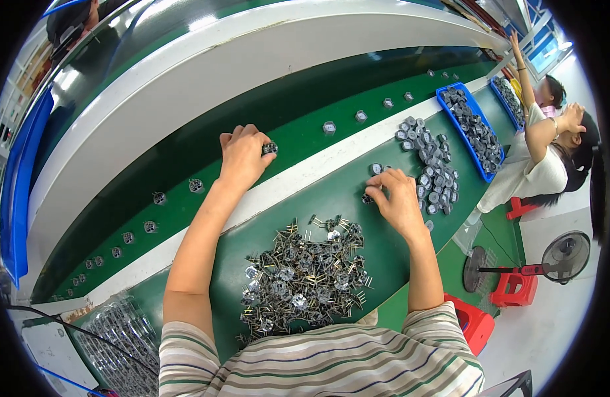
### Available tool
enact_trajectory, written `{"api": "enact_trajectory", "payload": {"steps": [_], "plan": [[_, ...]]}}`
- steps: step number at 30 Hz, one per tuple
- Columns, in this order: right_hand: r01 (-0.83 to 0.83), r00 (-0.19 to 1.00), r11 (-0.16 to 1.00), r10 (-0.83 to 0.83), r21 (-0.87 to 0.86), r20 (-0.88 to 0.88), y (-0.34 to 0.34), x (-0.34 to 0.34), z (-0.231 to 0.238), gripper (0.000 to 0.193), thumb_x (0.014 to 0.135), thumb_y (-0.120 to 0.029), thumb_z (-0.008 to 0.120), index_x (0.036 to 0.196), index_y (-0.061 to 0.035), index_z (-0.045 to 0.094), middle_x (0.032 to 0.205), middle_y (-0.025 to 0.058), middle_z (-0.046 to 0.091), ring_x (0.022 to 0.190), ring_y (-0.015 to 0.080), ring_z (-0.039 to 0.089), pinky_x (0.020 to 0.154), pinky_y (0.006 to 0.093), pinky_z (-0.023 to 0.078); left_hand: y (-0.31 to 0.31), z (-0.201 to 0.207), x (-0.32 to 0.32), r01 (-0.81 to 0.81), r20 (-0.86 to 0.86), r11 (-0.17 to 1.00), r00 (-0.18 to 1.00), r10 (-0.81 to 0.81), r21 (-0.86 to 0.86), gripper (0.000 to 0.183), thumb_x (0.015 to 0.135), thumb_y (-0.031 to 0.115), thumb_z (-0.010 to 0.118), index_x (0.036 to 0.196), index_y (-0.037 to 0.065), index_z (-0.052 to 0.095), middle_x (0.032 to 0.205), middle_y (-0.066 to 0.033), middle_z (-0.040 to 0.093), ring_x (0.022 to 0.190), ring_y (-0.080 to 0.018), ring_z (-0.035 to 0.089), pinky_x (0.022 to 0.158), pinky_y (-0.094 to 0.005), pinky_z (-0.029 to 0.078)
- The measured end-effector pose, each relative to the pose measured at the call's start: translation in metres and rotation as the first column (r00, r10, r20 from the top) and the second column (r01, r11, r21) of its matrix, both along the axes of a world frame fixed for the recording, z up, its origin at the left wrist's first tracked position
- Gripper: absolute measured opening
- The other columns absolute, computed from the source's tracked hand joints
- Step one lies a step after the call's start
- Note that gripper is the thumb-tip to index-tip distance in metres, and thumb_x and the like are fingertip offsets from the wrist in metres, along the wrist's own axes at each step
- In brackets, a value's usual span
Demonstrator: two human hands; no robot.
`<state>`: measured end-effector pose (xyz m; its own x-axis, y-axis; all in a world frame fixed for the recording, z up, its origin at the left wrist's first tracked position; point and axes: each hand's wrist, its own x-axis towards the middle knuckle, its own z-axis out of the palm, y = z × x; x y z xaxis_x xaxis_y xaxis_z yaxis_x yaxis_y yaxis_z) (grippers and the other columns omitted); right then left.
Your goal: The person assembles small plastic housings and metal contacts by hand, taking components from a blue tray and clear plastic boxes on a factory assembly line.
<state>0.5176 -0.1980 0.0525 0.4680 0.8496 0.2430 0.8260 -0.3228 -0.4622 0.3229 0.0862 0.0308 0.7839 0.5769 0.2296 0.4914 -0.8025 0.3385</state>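
My left hand [242, 155] is over the green conveyor belt, with its thumb and fingers closed on a small round part [270, 148] that has dark and shiny metal bits. My right hand [399, 202] is above the green worktable, fingertips pinched on a small dark part [367, 198] that they mostly cover. Just beyond those fingers lie a couple of grey caps [376, 169]. A heap of clear and dark pieces with metal pins [298, 278] covers the table between my forearms. To the right of my right hand spreads a loose pile of round grey caps [434, 178].
Small parts [196, 186] sit spaced along the belt [302, 142], beside a white rail [305, 164]. Blue trays of grey caps [474, 132] stand at the right, near a co-worker [540, 162]. Stacked clear plastic trays [120, 344], a fan [564, 257] and red stools [515, 289] surround the table.
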Motion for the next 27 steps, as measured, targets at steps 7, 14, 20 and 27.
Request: {"api": "enact_trajectory", "payload": {"steps": [7,14,20,27], "plan": [[0.051,0.994,0.994,-0.060,-0.099,-0.092,-0.009,-0.008,-0.006,0.012,0.085,-0.011,0.080,0.093,-0.0041,0.073,0.097,0.0103,0.070,0.099,0.0318,0.064,0.086,0.0449,0.048,-0.034,0.007,0.005,0.275,0.158,0.961,0.948,-0.276,0.026,0.035,0.085,0.018,0.084,0.117,0.010,0.073,0.112,-0.0073,0.065,0.114,-0.0268,0.059,0.098,-0.0448,0.039],[-0.225,0.973,0.973,0.221,0.054,0.062,0.017,-0.025,-0.019,0.017,0.082,0.004,0.073,0.098,-0.0010,0.070,0.098,0.0144,0.066,0.096,0.0369,0.064,0.085,0.0455,0.055,-0.064,-0.010,0.029,0.411,0.146,0.902,0.908,-0.393,-0.129,0.030,0.091,0.017,0.079,0.119,0.011,0.073,0.114,-0.0063,0.064,0.113,-0.0252,0.058,0.100,-0.0427,0.036],[-0.228,0.970,0.967,0.236,0.112,-0.059,0.004,-0.020,-0.024,0.020,0.082,0.004,0.075,0.101,-0.0008,0.069,0.098,0.0140,0.065,0.098,0.0364,0.065,0.085,0.0448,0.056,-0.043,-0.011,0.080,0.201,0.251,0.975,0.943,-0.218,0.093,0.036,0.084,0.019,0.085,0.118,0.011,0.074,0.113,-0.0056,0.066,0.113,-0.0261,0.060,0.098,-0.0450,0.038],[-0.116,0.991,0.981,0.124,0.153,-0.046,-0.002,-0.017,-0.030,0.017,0.083,-0.009,0.082,0.094,-0.0028,0.071,0.098,0.0116,0.066,0.093,0.0339,0.065,0.083,0.0449,0.052,-0.016,-0.013,0.099,0.140,0.132,0.990,0.981,-0.141,0.017,0.020,0.077,0.024,0.087,0.092,0.012,0.081,0.095,-0.0053,0.071,0.104,-0.0248,0.065,0.092,-0.0474,0.041]]}}
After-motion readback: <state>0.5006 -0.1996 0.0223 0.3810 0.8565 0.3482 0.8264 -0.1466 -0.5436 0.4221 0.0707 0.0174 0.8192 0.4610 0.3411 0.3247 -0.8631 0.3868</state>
